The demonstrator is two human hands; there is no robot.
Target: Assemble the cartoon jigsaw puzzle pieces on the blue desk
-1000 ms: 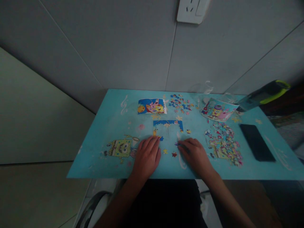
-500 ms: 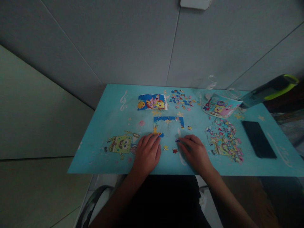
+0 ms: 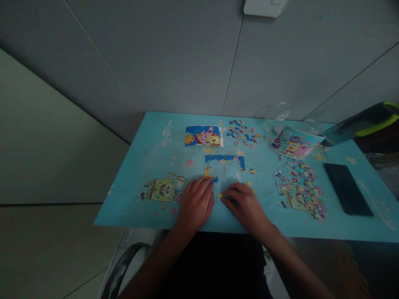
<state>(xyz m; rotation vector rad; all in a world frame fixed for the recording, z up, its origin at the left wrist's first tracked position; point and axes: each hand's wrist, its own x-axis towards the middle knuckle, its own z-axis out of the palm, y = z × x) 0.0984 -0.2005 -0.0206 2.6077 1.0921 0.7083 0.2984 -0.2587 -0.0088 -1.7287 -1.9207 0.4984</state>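
Observation:
My left hand (image 3: 197,202) lies flat on the table, fingers stretched out. Its fingertips touch the lower left end of a partly joined jigsaw border (image 3: 224,158), mostly blue with yellow at the left. Thumb and forefinger of my right hand (image 3: 245,204) close on a small yellow puzzle piece (image 3: 220,196) on the tabletop, just right of my left hand. Another yellow puzzle piece (image 3: 249,183) shows beyond my right knuckles. A yellow and dark piece (image 3: 252,170) lies right of the border. My right hand hides the tabletop under its palm.
Behind the border lie a blue picture card (image 3: 204,136) and a loose pile of pieces (image 3: 241,132). To the right are a larger pile (image 3: 301,187), a second picture card (image 3: 294,142), a black phone-like slab (image 3: 347,189) and a dark bottle-like object with a green strip (image 3: 358,124).
My right hand has moved left, from a dark piece to the yellow piece. A red piece that lay beside it is now out of sight. My left hand keeps its place; the view has shifted slightly.

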